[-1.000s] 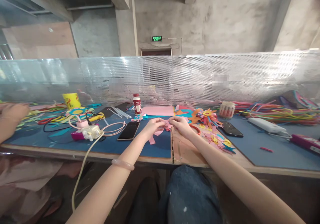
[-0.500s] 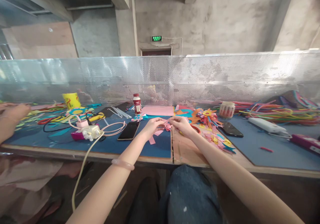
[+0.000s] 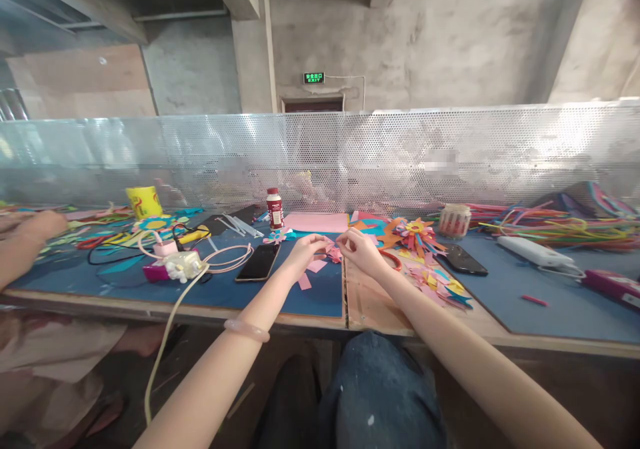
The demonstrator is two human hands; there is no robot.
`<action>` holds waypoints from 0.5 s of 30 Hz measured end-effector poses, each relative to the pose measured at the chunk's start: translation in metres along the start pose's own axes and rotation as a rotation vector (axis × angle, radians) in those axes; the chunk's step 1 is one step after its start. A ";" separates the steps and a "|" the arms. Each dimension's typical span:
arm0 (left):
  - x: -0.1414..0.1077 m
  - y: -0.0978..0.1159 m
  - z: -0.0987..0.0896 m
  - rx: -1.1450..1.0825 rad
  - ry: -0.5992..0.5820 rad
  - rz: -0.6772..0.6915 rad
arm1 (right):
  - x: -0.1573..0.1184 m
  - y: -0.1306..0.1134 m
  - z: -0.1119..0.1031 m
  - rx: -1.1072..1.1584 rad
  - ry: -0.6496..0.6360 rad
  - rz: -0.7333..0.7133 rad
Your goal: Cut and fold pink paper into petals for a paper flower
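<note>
Pink paper pieces (image 3: 332, 251) lie or hang between my two hands over the middle of the table. My left hand (image 3: 306, 251) has its fingers bent and pressed together at the left edge of the pink paper; what they pinch is too small to make out. Just to the right, my right hand (image 3: 361, 249) is closed in a pinch, its fingertips near the paper, and anything in them is hidden. Loose pink strips (image 3: 305, 281) lie on the blue mat below my left hand. A colourful paper flower (image 3: 416, 234) is right of my right hand.
A black phone (image 3: 257, 262), a red-capped bottle (image 3: 275, 209) and a power strip with cables (image 3: 156, 273) stand left. On the right are paper scraps (image 3: 440, 282), another phone (image 3: 465, 259), a jar (image 3: 454, 221) and pipe cleaners (image 3: 540, 225). A person's hand (image 3: 46, 225) is far left.
My hands have parted slightly, with a small gap now between their fingertips. The other person's hand at the far left has shifted a little to the right.
</note>
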State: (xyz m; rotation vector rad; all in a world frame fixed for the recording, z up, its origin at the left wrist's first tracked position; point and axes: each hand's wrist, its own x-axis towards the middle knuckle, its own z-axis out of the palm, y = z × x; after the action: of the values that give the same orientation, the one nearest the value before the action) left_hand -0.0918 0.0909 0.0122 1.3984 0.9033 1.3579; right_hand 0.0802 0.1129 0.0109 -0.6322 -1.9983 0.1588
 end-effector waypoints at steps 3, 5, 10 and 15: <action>-0.001 0.001 0.001 0.030 0.014 -0.002 | 0.000 -0.002 -0.001 -0.004 0.001 -0.033; -0.001 0.001 0.001 0.037 0.024 0.001 | 0.000 -0.002 -0.002 0.017 -0.007 -0.040; -0.002 0.002 0.001 0.043 0.016 0.005 | 0.000 -0.001 -0.001 -0.003 -0.038 -0.059; -0.002 0.004 0.001 0.022 0.006 -0.009 | -0.002 0.000 0.001 -0.076 -0.062 -0.099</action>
State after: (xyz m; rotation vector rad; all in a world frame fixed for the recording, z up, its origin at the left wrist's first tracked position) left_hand -0.0910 0.0876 0.0153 1.4054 0.9305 1.3499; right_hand 0.0799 0.1122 0.0090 -0.5807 -2.0991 0.0430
